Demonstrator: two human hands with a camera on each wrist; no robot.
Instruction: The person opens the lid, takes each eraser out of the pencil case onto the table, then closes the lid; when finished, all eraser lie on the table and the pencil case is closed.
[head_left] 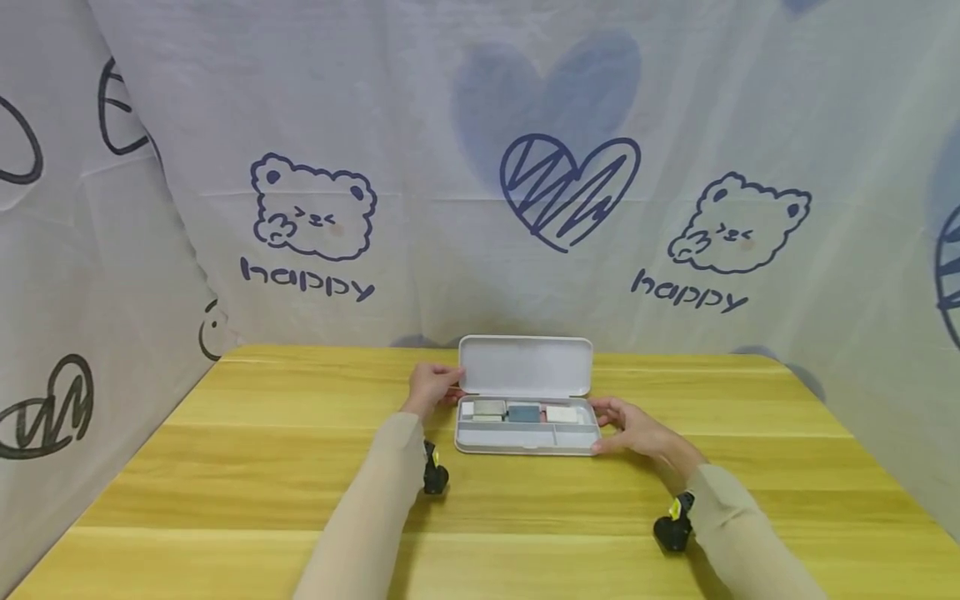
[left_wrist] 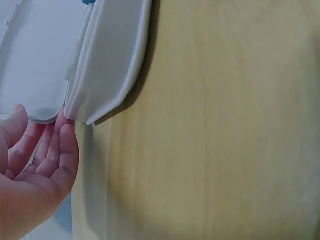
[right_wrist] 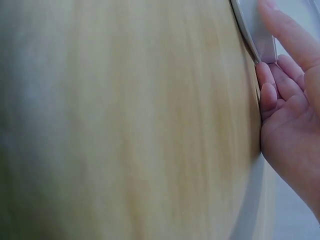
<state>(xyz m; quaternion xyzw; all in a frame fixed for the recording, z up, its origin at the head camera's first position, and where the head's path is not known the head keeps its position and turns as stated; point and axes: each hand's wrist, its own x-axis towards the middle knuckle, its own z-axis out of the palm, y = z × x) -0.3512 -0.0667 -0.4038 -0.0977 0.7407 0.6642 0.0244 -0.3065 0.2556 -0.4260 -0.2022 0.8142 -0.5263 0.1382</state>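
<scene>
A white pencil case lies on the table with its hinged lid standing up at the back. In its rear compartment sit several small rectangular blocks: a grey-green block, a blue block and a white block. My left hand holds the lid's left edge near the hinge, thumb on the inner side and fingers behind. At the case's right end, my right hand grips the side, its thumb by the front corner and its other fingers curled against the end wall.
The wooden table runs back to a white printed cloth hanging right behind its far edge. A black wrist camera is on the left forearm, and another wrist camera on the right.
</scene>
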